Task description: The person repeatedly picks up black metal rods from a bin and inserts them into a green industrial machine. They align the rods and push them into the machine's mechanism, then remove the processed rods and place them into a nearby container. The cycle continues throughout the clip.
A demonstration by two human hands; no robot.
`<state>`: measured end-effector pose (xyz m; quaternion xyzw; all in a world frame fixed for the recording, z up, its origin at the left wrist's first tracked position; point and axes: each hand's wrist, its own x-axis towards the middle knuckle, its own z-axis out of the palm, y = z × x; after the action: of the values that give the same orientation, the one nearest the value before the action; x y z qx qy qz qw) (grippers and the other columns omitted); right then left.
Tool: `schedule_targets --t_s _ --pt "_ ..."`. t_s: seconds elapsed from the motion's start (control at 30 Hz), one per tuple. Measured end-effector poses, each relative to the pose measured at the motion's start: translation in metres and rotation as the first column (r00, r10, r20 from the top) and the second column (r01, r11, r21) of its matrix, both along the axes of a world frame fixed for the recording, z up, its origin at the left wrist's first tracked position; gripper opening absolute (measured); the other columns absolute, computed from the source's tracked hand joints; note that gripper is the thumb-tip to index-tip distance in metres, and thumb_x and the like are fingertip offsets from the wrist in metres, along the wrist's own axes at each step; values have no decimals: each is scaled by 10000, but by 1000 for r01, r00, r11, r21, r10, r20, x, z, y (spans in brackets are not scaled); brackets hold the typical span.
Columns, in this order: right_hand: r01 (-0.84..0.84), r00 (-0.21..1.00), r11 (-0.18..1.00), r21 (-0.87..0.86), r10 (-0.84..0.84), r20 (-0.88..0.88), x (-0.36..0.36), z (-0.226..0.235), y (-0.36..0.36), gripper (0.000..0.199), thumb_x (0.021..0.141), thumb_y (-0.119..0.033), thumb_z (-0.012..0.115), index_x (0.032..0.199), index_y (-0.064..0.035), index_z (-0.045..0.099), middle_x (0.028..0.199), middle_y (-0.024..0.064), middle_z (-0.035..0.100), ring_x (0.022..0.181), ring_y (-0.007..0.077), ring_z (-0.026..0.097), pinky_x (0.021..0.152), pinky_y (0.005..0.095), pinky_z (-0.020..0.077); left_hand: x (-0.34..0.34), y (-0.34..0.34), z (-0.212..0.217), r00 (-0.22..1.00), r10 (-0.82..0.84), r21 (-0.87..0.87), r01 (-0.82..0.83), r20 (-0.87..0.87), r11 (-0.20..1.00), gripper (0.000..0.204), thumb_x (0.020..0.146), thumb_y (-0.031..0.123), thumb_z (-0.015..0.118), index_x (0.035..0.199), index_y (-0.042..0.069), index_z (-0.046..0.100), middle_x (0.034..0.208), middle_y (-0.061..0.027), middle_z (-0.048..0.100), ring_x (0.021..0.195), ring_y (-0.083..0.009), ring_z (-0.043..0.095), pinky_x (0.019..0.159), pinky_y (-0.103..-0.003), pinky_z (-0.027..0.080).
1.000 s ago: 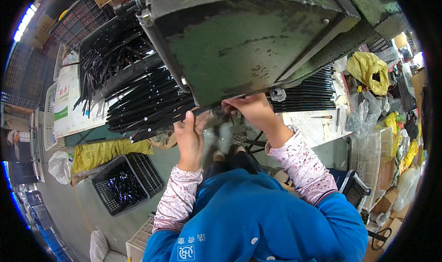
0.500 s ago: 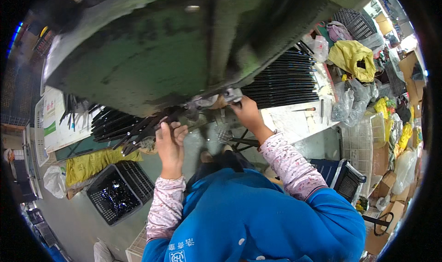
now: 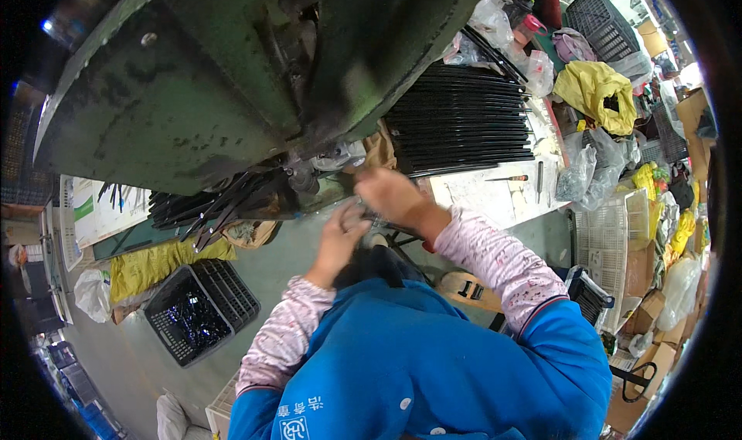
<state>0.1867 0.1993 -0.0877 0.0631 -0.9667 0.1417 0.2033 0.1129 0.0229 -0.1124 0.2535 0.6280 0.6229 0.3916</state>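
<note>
My left hand is in front of the green machine, fingers curled together. What it pinches, if anything, is too small to make out. Close beside it on the right, my right hand is bent inward and smeared by motion, so its fingers do not read clearly. Just beyond the hands, under the machine's lower edge, is a grey metal fitting. A loose pile of thin black rods lies to the left of the fitting. More black rods lie side by side on the white tabletop at the right.
The machine's large housing hangs over the bench. A screwdriver lies on the tabletop at right. A black crate holding small dark shiny pieces stands on the floor at left. Behind my right arm are a wooden stool and a white crate.
My left hand has left the black rods and moved right. The right hand has come left and nearer to me, off the fitting, so both hands are now close together. The view has shifted slightly.
</note>
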Motion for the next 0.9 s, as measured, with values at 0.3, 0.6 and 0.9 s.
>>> schedule_targets --t_s 0.3,0.6,0.9 --pt "173 974 925 -337 -211 -79 -6 69 -29 38 775 -69 621 809 -63 636 968 104 638 963 307 592 944 457 393 -53 -60 86 934 316 243 -350 168 905 246 960 110 536 1181 10 491 1156 -209 603 999 -275 642 887 -368 546" --pt "316 932 748 -583 -359 46 -35 100 -22 151 817 -84 693 908 -3 604 937 125 615 844 287 596 779 355 468 -92 -101 118 743 419 336 -630 521 700 288 987 251 519 1141 7 515 1137 -200 612 1023 -280 641 912 -368 544" --pt "191 936 766 -614 -330 -122 -51 84 -32 176 806 -110 725 950 -55 640 909 86 663 837 235 629 812 360 475 -95 -79 126 783 348 353 -564 515 747 227 946 148 589 1107 -1 530 1169 -231 591 1038 -274 632 948 -370 543"
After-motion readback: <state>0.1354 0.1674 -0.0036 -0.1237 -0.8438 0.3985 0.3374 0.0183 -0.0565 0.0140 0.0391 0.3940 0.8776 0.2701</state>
